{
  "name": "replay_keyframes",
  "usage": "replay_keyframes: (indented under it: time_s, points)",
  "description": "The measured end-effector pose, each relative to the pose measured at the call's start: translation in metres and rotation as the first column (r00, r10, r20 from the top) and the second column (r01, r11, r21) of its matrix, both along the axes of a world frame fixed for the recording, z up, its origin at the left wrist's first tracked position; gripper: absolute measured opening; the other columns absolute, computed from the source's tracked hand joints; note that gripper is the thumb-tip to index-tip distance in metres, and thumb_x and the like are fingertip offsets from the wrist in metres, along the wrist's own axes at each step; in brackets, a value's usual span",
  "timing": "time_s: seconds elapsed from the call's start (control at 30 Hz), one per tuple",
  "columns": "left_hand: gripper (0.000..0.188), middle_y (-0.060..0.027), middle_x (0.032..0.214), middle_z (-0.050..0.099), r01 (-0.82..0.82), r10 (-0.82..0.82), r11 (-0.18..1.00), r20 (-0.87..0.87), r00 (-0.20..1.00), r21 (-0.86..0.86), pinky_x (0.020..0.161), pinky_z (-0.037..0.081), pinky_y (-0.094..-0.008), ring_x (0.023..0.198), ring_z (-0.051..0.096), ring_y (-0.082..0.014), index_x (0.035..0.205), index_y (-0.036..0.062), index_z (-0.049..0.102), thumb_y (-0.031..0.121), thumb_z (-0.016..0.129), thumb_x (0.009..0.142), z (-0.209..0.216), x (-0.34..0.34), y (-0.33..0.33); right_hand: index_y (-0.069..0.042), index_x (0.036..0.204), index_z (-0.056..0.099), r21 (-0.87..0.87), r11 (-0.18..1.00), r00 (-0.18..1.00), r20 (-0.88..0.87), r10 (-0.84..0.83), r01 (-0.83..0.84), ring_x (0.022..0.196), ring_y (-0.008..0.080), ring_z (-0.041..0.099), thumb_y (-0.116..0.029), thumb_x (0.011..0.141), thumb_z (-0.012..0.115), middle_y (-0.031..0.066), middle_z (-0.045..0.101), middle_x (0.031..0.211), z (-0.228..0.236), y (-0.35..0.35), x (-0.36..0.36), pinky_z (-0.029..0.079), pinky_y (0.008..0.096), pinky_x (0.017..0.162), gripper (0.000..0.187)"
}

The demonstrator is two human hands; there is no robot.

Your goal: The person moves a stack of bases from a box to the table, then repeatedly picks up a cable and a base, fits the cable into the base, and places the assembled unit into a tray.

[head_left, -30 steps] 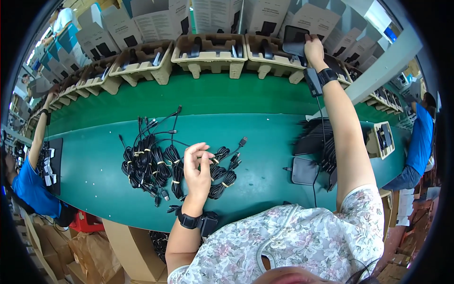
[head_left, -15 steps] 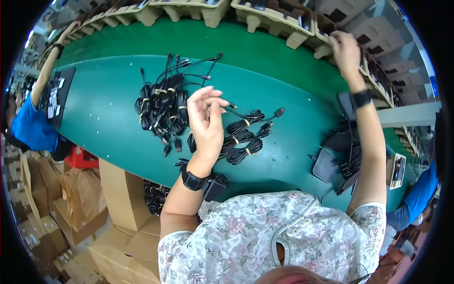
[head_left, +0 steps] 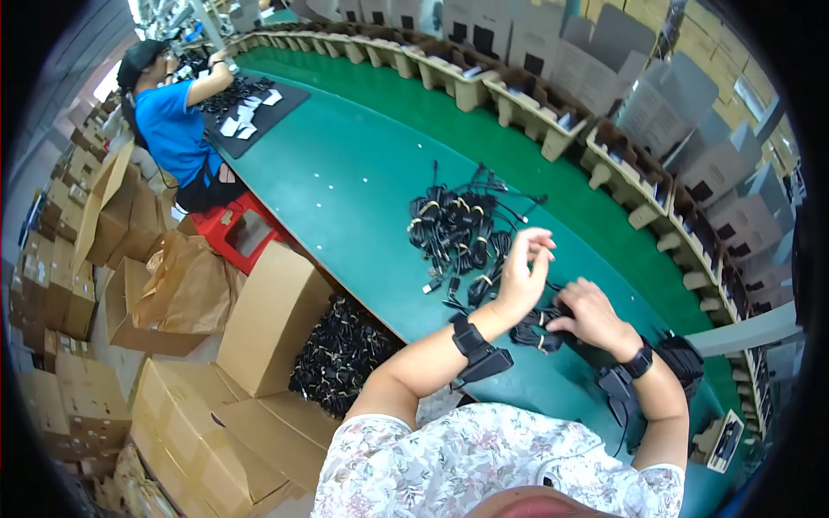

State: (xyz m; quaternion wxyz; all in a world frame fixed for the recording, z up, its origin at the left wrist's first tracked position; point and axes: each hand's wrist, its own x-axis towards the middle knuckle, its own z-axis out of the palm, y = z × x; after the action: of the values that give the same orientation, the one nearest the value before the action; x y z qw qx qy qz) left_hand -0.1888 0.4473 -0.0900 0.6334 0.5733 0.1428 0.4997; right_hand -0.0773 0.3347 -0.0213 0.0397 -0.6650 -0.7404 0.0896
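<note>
On the green table lies a pile of black cables (head_left: pixel 449 220), each coil tied with a pale band. Over the near right edge of this pile is my left hand (head_left: pixel 525 274), raised, its fingers loosely curled and apart, nothing visible in them. My right hand (head_left: pixel 596 318) is just beside it, at a separate tied cable bundle (head_left: pixel 537 335). Its thumb and fingers are spread around the bundle's far right side, touching or nearly so; the hand partly hides the cables there. Each wrist wears a black band with a small box.
Molded pulp trays (head_left: pixel 535 121) with dark compartments line the table's far side, below upright white boxes (head_left: pixel 471 26). Black items (head_left: pixel 680 361) sit right of my right wrist. An open carton (head_left: pixel 337 358) full of cables stands below the table's edge. A co-worker in blue (head_left: pixel 168 125) sits far left.
My right hand has come back from the trays at the far right to the cable bundles. The view has swung left, showing more of the co-worker and cartons. My left hand stays near the pile.
</note>
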Motion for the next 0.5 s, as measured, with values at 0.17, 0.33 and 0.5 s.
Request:
replay_keyframes:
  time_s: [0.17,0.33,0.5]
  points:
    - [0.039,-0.0101,0.103,0.055,0.099,-0.098,0.964,-0.014,0.995,0.248,0.077,0.047,-0.0287,0.088,0.056,-0.0160,0.123,0.0037,0.040,0.014,0.056,0.088,0.005,0.002,-0.005,-0.003,0.091,0.059,0.133,0.964,0.972,-0.081,-0.222,0.231,0.075,0.0246,0.056,-0.025,0.072,0.072,0.0102,0.059,0.082,0.025,-0.015,0.006,0.044,0.0336,0.064,0.032]
    - [0.049,-0.0110,0.100,0.058,0.471,-0.430,0.860,-0.217,0.876,0.196,0.075,0.048,-0.0299,0.085,0.058,-0.0161,0.129,0.0047,0.033,0.022,0.056,0.089,0.001,0.007,-0.016,-0.004,0.098,0.058,0.198,0.765,0.583,-0.767,-0.267,0.613,0.067,0.0128,0.055,-0.021,0.082,0.066,0.0025,0.059,0.080,0.032,-0.015,0.015,0.043,0.0260,0.056,0.024]
    - [0.039,-0.0100,0.078,0.061,0.774,-0.764,0.633,0.159,0.626,-0.007,0.058,0.046,-0.0261,0.064,0.059,-0.0139,0.121,0.0034,0.038,0.024,0.053,0.091,0.001,0.009,-0.031,-0.006,0.100,0.058,0.178,0.639,0.397,-0.892,-0.215,0.748,0.066,0.0058,0.051,-0.020,0.091,0.055,-0.0015,0.057,0.078,0.026,-0.008,-0.015,0.040,0.0199,0.054,0.018]
